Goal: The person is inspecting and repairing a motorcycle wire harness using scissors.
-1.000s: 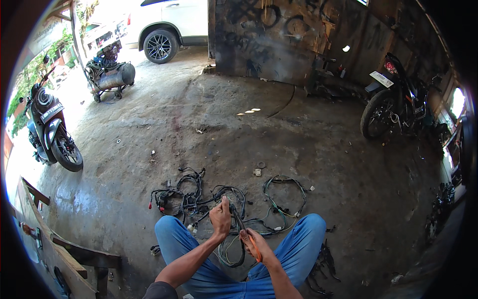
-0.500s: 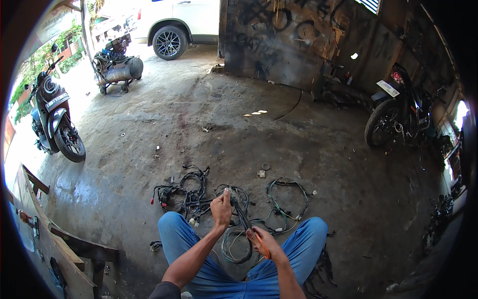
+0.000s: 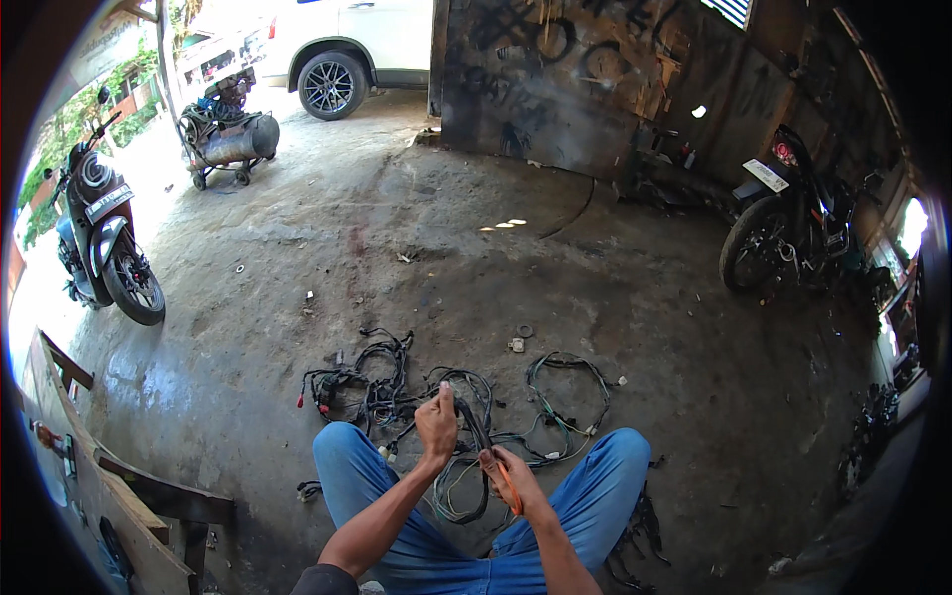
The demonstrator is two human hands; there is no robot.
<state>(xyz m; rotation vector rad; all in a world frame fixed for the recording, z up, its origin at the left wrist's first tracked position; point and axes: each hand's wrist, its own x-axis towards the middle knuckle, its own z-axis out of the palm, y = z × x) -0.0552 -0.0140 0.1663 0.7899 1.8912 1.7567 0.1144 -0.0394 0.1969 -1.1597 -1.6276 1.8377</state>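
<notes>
Daylight: entered from the far left, washing out the area around the glossy white car (image 3: 389,42).
Grey concrete floor (image 3: 466,288): caught bluish glare at near left, dimmed toward the right.
Dark stained upright panel (image 3: 540,104): stood in shade.
Thin black looped wires (image 3: 387,399): single strands merged.
Edges: curved, fading to black.

Pretty much a rough, open-fronted bike workshop I'm sitting in: grimy concrete floor (image 3: 297,263), scribbled-on wall (image 3: 555,89), scooter (image 3: 103,243) off to my left, motorbike (image 3: 778,238) over on the right, tank-type air compressor (image 3: 233,146) near the bright opening, and tangled wiring (image 3: 385,399) spread out right in front of me.
</notes>
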